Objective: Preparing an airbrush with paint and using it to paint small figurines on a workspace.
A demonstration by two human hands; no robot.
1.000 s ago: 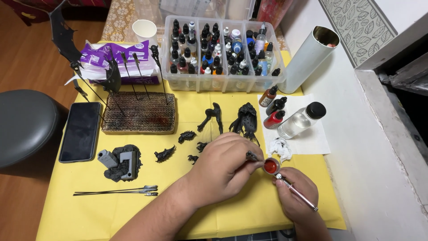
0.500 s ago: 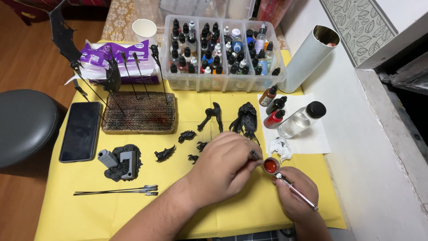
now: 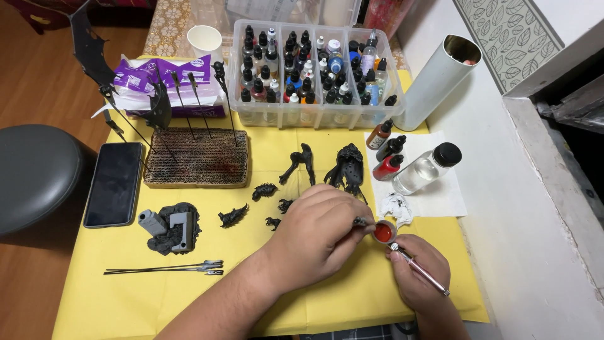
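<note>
So, going from the left, there's a dark stool (image 3: 31,176) sitting beside the yellow tablecloth (image 3: 113,308), then a phone (image 3: 114,184) lying face up and a cardboard block (image 3: 198,165) with black model parts standing in it on wire sticks. A grey and black base piece (image 3: 170,226) is lying below that, with a few spare sticks (image 3: 165,269) near the front edge. More black parts (image 3: 296,165) are sitting loose mid-table and all looking unpainted, so I'd say most of the painting is still waiting. Behind them a clear box of paint bottles (image 3: 314,69) is standing full. The left hand (image 3: 318,236) is curling its fingers around a small dark tool, pinching it with the tip touching the airbrush cup (image 3: 384,232), which is holding red paint. The right hand (image 3: 418,274) is gripping the airbrush (image 3: 420,271) low by the front edge. Further right, three dropper bottles (image 3: 385,154) and a clear bottle (image 3: 428,168) are standing on a paper towel (image 3: 440,198).
</note>
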